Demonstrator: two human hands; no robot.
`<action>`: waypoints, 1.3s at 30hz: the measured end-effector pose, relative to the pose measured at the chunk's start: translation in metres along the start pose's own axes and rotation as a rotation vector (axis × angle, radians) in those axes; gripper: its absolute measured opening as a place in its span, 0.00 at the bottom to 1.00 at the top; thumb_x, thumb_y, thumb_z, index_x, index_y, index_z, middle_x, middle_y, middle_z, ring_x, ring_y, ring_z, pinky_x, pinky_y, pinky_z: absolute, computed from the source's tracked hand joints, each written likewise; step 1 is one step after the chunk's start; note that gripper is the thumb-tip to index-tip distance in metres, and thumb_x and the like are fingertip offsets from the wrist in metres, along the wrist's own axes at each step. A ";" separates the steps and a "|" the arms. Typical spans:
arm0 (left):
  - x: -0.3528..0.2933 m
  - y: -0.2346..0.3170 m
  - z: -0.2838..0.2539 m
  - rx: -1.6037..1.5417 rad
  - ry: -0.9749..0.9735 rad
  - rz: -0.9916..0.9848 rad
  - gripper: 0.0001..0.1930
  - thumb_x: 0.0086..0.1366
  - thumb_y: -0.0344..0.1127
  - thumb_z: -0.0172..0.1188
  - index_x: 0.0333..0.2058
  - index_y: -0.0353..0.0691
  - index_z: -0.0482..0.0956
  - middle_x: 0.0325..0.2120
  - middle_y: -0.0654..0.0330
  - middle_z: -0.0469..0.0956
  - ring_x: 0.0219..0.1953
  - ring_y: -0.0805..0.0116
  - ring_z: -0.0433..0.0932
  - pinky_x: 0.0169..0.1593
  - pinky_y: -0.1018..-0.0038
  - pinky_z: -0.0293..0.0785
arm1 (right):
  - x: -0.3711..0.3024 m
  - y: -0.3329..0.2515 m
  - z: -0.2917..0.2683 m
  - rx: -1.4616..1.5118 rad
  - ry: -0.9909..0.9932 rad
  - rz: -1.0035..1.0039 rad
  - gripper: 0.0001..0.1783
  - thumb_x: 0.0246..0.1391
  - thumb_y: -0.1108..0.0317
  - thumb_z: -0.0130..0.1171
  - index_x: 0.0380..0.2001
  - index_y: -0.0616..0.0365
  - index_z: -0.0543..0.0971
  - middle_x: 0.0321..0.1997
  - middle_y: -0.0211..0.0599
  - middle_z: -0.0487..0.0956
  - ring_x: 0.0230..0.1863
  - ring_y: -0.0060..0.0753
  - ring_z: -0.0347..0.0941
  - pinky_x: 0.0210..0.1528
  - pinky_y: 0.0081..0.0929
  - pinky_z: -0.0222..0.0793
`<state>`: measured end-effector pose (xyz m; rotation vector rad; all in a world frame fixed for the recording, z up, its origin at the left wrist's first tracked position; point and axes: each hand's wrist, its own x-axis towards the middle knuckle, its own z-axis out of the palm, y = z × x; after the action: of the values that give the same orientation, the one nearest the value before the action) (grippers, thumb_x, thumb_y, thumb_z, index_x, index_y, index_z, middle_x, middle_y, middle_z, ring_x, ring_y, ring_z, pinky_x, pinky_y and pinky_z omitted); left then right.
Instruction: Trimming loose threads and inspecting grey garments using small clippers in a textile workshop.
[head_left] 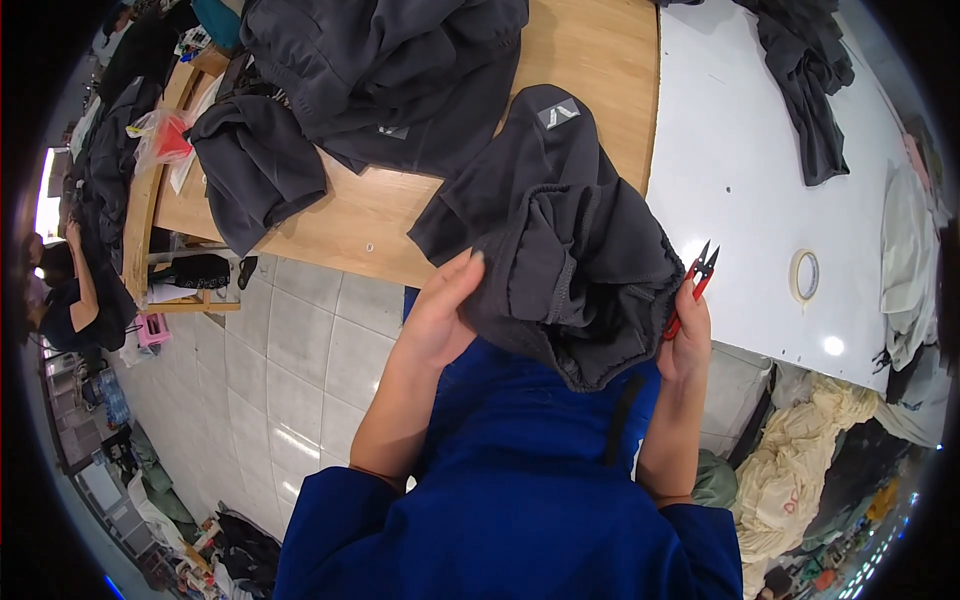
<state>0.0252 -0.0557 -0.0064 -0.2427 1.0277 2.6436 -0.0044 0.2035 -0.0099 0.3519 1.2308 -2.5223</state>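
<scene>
A dark grey cloth garment (625, 230) with a gathered elastic edge and a shiny silver patch is held up in front of me, partly over the table's near edge. My left hand (447, 308) grips its left side, thumb on top and the other fingers hidden beneath. At the right, my right hand (688, 335) is closed around red-handled thread snips (704, 272), their dark points aimed away from me. That same hand also pinches the garment's gathered edge. Folds hide the garment's full shape.
More dark grey garments (390, 60) lie heaped on the wooden table (590, 50), with a smaller dark piece (258, 165) to their left. A tape roll (803, 275) rests on the white tabletop (740, 220). Cream cloth (790, 490) is piled below right. A person (80, 290) is at far left.
</scene>
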 end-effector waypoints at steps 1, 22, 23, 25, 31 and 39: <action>0.001 0.002 0.006 -0.023 0.014 -0.005 0.22 0.69 0.37 0.41 0.56 0.29 0.60 0.53 0.53 0.67 0.54 0.65 0.68 0.57 0.70 0.63 | 0.000 0.002 -0.002 -0.011 0.018 0.000 0.19 0.59 0.65 0.49 0.49 0.68 0.67 0.48 0.42 0.74 0.48 0.32 0.72 0.53 0.28 0.66; 0.005 0.016 0.019 0.522 0.321 0.300 0.19 0.58 0.19 0.43 0.48 0.28 0.72 0.45 0.55 0.74 0.48 0.72 0.72 0.52 0.82 0.64 | 0.003 -0.019 -0.013 -0.124 0.314 -0.314 0.14 0.53 0.79 0.45 0.44 0.66 0.71 0.42 0.42 0.75 0.42 0.31 0.73 0.46 0.24 0.69; 0.006 0.017 0.019 0.478 0.323 0.291 0.19 0.59 0.21 0.43 0.50 0.29 0.71 0.46 0.55 0.73 0.48 0.73 0.71 0.53 0.82 0.63 | 0.003 -0.020 -0.009 -0.143 0.290 -0.282 0.16 0.53 0.79 0.45 0.46 0.67 0.70 0.42 0.43 0.75 0.42 0.31 0.73 0.46 0.23 0.69; 0.008 0.017 0.020 0.476 0.342 0.318 0.20 0.60 0.23 0.42 0.52 0.30 0.68 0.49 0.56 0.70 0.51 0.71 0.68 0.55 0.80 0.61 | 0.002 -0.021 -0.005 -0.161 0.289 -0.262 0.17 0.53 0.79 0.45 0.47 0.67 0.70 0.43 0.43 0.75 0.42 0.31 0.73 0.46 0.23 0.69; 0.009 0.021 0.021 0.247 0.297 0.292 0.21 0.60 0.21 0.41 0.53 0.32 0.65 0.47 0.56 0.71 0.51 0.70 0.68 0.55 0.79 0.61 | 0.000 -0.020 0.001 -0.221 0.257 -0.290 0.17 0.57 0.75 0.45 0.50 0.64 0.69 0.41 0.40 0.75 0.35 0.22 0.72 0.31 0.16 0.68; 0.010 0.043 0.015 0.345 -0.163 1.039 0.14 0.54 0.14 0.41 0.36 0.31 0.72 0.49 0.44 0.69 0.53 0.58 0.69 0.56 0.66 0.63 | 0.003 -0.020 0.001 -0.085 0.096 -0.677 0.13 0.56 0.81 0.42 0.41 0.55 0.70 0.44 0.40 0.72 0.38 0.31 0.72 0.38 0.28 0.69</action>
<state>0.0004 -0.0739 0.0291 0.7757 1.8825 3.1175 -0.0145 0.2139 0.0038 0.0284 1.7182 -3.0087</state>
